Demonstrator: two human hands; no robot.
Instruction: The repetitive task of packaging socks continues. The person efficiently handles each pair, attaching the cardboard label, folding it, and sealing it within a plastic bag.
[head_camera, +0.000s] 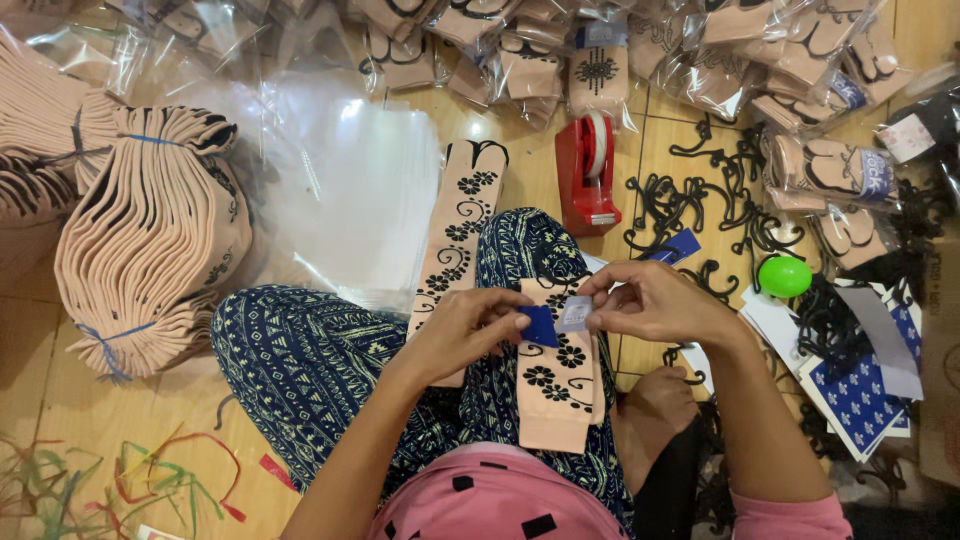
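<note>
Left hand (470, 330) and right hand (650, 300) pinch a light, flimsy paper label (560, 318) by its edges over soft socks (560, 390).

Matt peach knitted cloth sock (556, 385) with black flower print, small blue paper label (541, 326), glossy red plastic tape dispenser (587, 172) at twelve o'clock, shiny clear plastic bags (345, 190), smooth green plastic ball (785, 276) at three o'clock, polished wooden floor (60, 420)

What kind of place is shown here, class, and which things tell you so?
Probably a home workshop floor for packing socks: a tied bundle of socks, bagged pairs and a red tape dispenser surround a person's hands fitting a card label.
</note>
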